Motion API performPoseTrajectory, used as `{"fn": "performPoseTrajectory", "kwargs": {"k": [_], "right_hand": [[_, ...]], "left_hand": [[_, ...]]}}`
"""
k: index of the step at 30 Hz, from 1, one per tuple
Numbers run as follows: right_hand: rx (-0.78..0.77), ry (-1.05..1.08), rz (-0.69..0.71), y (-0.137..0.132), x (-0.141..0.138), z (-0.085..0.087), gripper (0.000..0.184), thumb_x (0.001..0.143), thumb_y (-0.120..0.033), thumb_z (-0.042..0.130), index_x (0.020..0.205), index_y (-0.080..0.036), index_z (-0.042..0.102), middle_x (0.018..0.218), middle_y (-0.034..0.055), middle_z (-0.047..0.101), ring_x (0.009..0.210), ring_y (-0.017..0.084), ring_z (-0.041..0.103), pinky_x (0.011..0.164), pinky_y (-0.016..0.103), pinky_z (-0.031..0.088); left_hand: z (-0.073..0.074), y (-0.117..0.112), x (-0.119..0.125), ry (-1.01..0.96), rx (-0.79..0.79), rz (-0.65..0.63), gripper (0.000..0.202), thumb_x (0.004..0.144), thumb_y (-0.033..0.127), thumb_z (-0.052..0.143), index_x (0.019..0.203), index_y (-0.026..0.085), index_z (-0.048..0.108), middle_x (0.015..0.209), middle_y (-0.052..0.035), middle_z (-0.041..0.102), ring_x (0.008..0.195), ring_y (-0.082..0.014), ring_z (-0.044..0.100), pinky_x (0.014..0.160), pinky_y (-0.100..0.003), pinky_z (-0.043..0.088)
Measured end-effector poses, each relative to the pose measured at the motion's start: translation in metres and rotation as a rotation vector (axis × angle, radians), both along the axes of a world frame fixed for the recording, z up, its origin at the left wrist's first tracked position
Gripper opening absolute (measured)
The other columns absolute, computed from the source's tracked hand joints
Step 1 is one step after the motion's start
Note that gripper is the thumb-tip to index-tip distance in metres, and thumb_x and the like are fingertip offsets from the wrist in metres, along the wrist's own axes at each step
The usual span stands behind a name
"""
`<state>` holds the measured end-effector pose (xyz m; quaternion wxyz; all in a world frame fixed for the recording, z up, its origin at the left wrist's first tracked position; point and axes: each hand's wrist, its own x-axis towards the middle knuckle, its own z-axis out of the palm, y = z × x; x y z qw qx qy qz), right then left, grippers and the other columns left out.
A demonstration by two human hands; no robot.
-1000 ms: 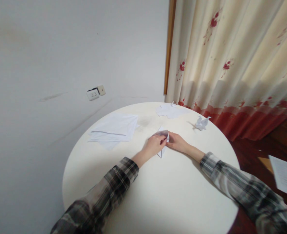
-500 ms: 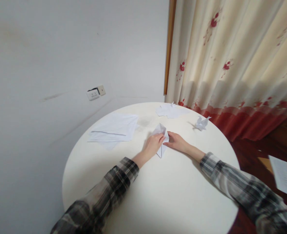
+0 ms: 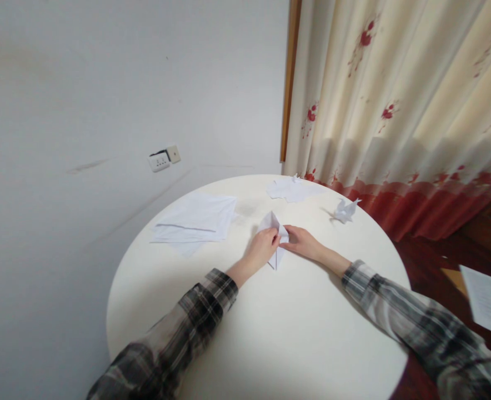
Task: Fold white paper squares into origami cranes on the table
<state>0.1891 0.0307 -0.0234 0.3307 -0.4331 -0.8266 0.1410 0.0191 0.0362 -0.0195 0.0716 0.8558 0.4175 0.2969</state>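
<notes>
A white sheet of paper folded into a long diamond lies on the round white table, its points facing toward and away from me. My left hand is closed on the paper's middle from the left, pinching a raised flap. From the right, my right hand holds the paper's edge between thumb and fingers. My fingers and palms hide much of the middle folds. Up and to the right stands a folded paper figure with pointed tips.
A stack of white paper rests at the table's left. Several paper pieces lie near its far edge. The white tabletop meets a wall with a socket; a curtain hangs behind at right.
My left fingers have curled in more, and the paper's far tip has shifted slightly left. My right hand stays nearly in place.
</notes>
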Motion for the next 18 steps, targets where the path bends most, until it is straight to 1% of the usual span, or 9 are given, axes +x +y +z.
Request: {"fn": "performPoseTrajectory", "kwargs": {"k": [6, 11, 13, 16, 18], "right_hand": [[0.019, -0.007, 0.020, -0.0002, 0.0003, 0.0006, 0.036, 0.076, -0.032, 0.059, 0.109, -0.017, 0.056, 0.103, 0.0083, 0.064, 0.094, 0.020, 0.059, 0.085, 0.035, 0.044], [0.046, -0.028, -0.067, 0.0012, 0.0013, -0.0021, 0.037, 0.073, -0.029, 0.062, 0.108, -0.017, 0.057, 0.103, 0.0098, 0.064, 0.095, 0.021, 0.059, 0.087, 0.037, 0.044], [0.034, -0.030, -0.075, 0.0015, 0.0021, -0.0025, 0.034, 0.074, -0.027, 0.061, 0.107, -0.018, 0.057, 0.102, 0.0087, 0.065, 0.093, 0.021, 0.060, 0.086, 0.037, 0.045], [0.001, -0.022, -0.049, 0.0013, 0.0030, -0.0015, 0.031, 0.076, -0.024, 0.058, 0.107, -0.020, 0.057, 0.100, 0.0062, 0.065, 0.091, 0.019, 0.061, 0.084, 0.035, 0.046], [-0.006, -0.018, -0.044, 0.0008, 0.0031, -0.0002, 0.030, 0.076, -0.023, 0.058, 0.106, -0.020, 0.057, 0.100, 0.0060, 0.065, 0.091, 0.019, 0.061, 0.083, 0.034, 0.046]], "left_hand": [[-0.0004, -0.0005, 0.0001, 0.025, 0.011, 0.002, 0.018, 0.084, 0.022, 0.043, 0.074, 0.015, 0.056, 0.073, -0.0042, 0.061, 0.072, -0.0151, 0.056, 0.068, -0.025, 0.043], [-0.0023, 0.0010, -0.0001, 0.062, 0.013, -0.001, 0.013, 0.082, 0.019, 0.046, 0.075, 0.015, 0.057, 0.075, -0.0040, 0.061, 0.075, -0.0154, 0.057, 0.071, -0.026, 0.044], [-0.0023, 0.0009, -0.0005, 0.077, 0.022, -0.004, 0.013, 0.082, 0.017, 0.047, 0.075, 0.015, 0.058, 0.076, -0.0046, 0.061, 0.075, -0.0156, 0.057, 0.072, -0.026, 0.044], [-0.0017, 0.0002, -0.0010, 0.102, 0.038, -0.010, 0.012, 0.081, 0.017, 0.048, 0.075, 0.015, 0.058, 0.077, -0.0052, 0.062, 0.075, -0.0158, 0.057, 0.072, -0.026, 0.044], [-0.0014, -0.0003, -0.0011, 0.114, 0.051, -0.008, 0.013, 0.081, 0.018, 0.048, 0.075, 0.015, 0.058, 0.078, -0.0051, 0.062, 0.075, -0.0159, 0.057, 0.071, -0.026, 0.044]]}}
